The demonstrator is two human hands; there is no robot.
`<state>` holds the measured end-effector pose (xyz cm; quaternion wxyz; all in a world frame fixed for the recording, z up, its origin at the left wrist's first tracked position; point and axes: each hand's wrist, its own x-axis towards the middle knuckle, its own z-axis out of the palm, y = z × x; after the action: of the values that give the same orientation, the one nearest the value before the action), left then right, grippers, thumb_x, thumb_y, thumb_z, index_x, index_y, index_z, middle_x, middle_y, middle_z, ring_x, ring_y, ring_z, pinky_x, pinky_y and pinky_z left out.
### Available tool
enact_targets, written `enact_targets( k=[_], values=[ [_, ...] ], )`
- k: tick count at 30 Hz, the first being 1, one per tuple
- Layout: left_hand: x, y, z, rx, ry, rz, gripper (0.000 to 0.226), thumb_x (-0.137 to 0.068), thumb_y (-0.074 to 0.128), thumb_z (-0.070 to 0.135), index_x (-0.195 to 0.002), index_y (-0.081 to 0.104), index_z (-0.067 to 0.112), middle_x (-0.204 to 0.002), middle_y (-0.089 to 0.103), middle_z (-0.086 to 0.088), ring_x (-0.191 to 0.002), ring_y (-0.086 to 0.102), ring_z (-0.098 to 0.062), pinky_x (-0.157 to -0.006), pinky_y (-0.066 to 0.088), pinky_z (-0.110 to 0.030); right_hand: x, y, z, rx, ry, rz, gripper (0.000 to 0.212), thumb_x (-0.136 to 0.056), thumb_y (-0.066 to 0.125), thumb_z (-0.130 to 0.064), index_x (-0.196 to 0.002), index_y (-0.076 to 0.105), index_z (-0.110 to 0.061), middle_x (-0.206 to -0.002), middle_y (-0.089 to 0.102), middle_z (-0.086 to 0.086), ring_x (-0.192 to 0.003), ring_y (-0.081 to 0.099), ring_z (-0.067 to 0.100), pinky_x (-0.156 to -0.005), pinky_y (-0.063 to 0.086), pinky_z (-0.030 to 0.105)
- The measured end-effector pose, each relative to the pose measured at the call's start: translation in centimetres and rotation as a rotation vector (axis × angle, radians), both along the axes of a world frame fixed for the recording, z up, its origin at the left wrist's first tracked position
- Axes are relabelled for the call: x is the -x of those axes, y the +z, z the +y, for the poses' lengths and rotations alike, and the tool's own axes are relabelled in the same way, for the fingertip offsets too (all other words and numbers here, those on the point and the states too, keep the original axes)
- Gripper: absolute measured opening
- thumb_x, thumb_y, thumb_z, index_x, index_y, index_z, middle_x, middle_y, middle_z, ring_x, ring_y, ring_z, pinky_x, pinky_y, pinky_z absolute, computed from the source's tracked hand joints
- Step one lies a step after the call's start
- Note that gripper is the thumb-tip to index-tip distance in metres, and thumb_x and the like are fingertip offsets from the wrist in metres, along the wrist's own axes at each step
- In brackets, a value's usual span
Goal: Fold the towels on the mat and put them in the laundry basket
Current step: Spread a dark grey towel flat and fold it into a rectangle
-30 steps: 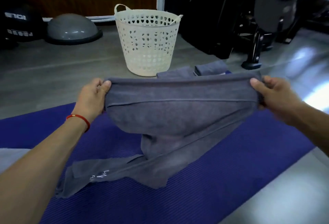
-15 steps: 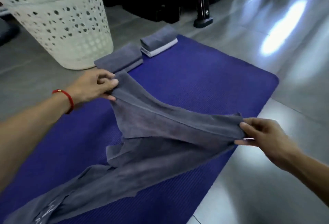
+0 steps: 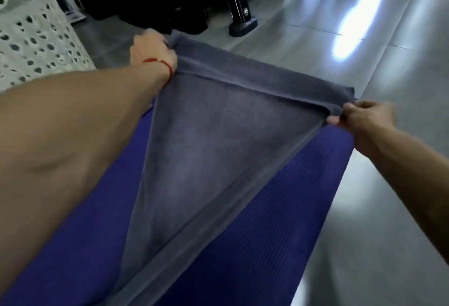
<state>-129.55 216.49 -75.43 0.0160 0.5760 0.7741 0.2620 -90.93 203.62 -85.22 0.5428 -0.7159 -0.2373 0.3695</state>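
One grey towel (image 3: 218,135) was held stretched over the blue mat (image 3: 279,208), its far hem pulled taut between two hands and its body narrowing down toward the mat's near end.

Left hand (image 3: 153,50): at the towel's far left corner, beyond the mat's far end, fingers curled round the hem; the view was blurred there, so the exact grip could not be made out. Red string bracelet (image 3: 160,63) on the wrist.

Right hand (image 3: 366,118): at the towel's far right corner, by the mat's far right corner, thumb and fingers pinching the folded hem.

Towel: a band along the held hem was doubled over; both long edges ran in toward each other down the mat. Whether the lower part touched the mat could not be told.

Laundry basket (image 3: 36,38): white, perforated, standing on the grey floor (image 3: 388,208) off the mat's far left corner, partly cut by the picture's left edge.

Black equipment base (image 3: 243,26): on the floor beyond the mat's far end.
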Motion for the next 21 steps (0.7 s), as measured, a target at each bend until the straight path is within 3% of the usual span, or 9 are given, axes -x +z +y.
enact_targets(
  k=[3,4,5,6,7,10,13,18,21],
  values=[
    [-4.1,1.7,3.2,0.010,-0.096,-0.199,0.035,-0.091,0.060,0.025,-0.125,0.068,0.023,-0.121,0.069,-0.011,-0.116,0.063,-0.028,-0.094,0.050,-0.034,-1.6,1.5,2.5,-0.120,-0.014,0.026,0.009,-0.094,0.061,0.000,-0.097,0.063,-0.008,-0.092,0.065,0.010,-0.073,0.065,0.018,-0.072,0.062,0.029],
    [-5.0,1.6,3.8,0.090,-0.180,-0.301,0.052,-0.093,0.060,0.019,-0.144,0.053,0.024,-0.126,0.065,-0.009,-0.117,0.062,-0.024,-0.095,0.049,-0.033,-1.3,1.7,2.9,-0.175,-0.013,0.055,0.013,-0.094,0.060,0.000,-0.093,0.061,-0.012,-0.086,0.062,0.007,-0.068,0.061,0.015,-0.071,0.059,0.028],
    [-5.6,0.9,4.3,0.217,-0.251,-0.442,0.076,-0.094,0.062,0.015,-0.160,0.025,0.026,-0.132,0.058,-0.008,-0.118,0.058,-0.021,-0.099,0.048,-0.034,-0.6,1.6,3.0,-0.208,0.006,0.063,0.017,-0.094,0.059,-0.002,-0.090,0.060,-0.018,-0.081,0.059,0.003,-0.064,0.056,0.012,-0.066,0.053,0.027],
    [-6.0,-0.1,4.1,0.352,-0.293,-0.512,0.096,-0.092,0.065,0.014,-0.162,0.001,0.031,-0.139,0.051,-0.008,-0.121,0.056,-0.022,-0.103,0.048,-0.036,0.0,1.0,2.9,-0.225,0.043,0.035,0.018,-0.094,0.058,-0.004,-0.090,0.061,-0.022,-0.080,0.059,0.001,-0.062,0.055,0.010,-0.063,0.049,0.027],
    [-6.1,-1.3,3.4,0.457,-0.339,-0.454,0.105,-0.087,0.069,0.019,-0.161,-0.003,0.033,-0.143,0.047,-0.008,-0.128,0.054,-0.026,-0.106,0.046,-0.042,1.0,0.2,2.4,-0.196,0.100,-0.052,0.018,-0.094,0.058,-0.006,-0.095,0.064,-0.023,-0.083,0.063,0.000,-0.064,0.057,0.010,-0.063,0.049,0.027],
    [-4.9,-6.3,-1.7,0.638,-0.467,0.008,0.079,-0.085,0.069,0.027,-0.155,0.034,0.011,-0.152,0.045,-0.014,-0.138,0.046,-0.030,-0.112,0.038,-0.035,5.0,-4.2,-1.8,0.004,0.416,-0.371,0.026,-0.096,0.057,-0.010,-0.115,0.070,-0.023,-0.105,0.073,0.003,-0.087,0.067,0.018,-0.078,0.055,0.036],
    [-0.8,-13.2,-10.2,0.738,-0.500,0.105,0.057,-0.092,0.061,0.028,-0.144,0.047,0.010,-0.143,0.054,-0.015,-0.129,0.054,-0.034,-0.105,0.044,-0.037,10.4,-7.8,-8.3,0.084,0.873,-0.600,0.031,-0.096,0.055,-0.010,-0.123,0.068,-0.019,-0.119,0.066,0.004,-0.107,0.064,0.023,-0.098,0.051,0.037],
    [9.8,-19.5,-28.3,0.764,-0.330,0.224,0.080,-0.094,0.040,0.063,-0.161,0.018,0.026,-0.167,0.018,-0.007,-0.151,0.023,-0.028,-0.119,0.031,-0.048,16.6,-10.7,-16.1,-0.027,1.493,-1.087,0.056,-0.099,0.050,-0.025,-0.152,0.037,-0.033,-0.164,0.020,-0.001,-0.152,0.019,0.022,-0.123,0.018,0.056],
    [14.8,-19.8,-38.3,0.772,-0.183,0.105,0.102,-0.076,0.017,0.086,-0.161,0.015,0.031,-0.165,0.023,0.000,-0.150,0.027,-0.022,-0.119,0.032,-0.046,19.3,-10.6,-18.3,-0.267,1.541,-1.316,0.063,-0.086,0.067,-0.029,-0.146,0.046,-0.029,-0.157,0.035,0.008,-0.143,0.041,0.029,-0.112,0.037,0.062]
  ],
)
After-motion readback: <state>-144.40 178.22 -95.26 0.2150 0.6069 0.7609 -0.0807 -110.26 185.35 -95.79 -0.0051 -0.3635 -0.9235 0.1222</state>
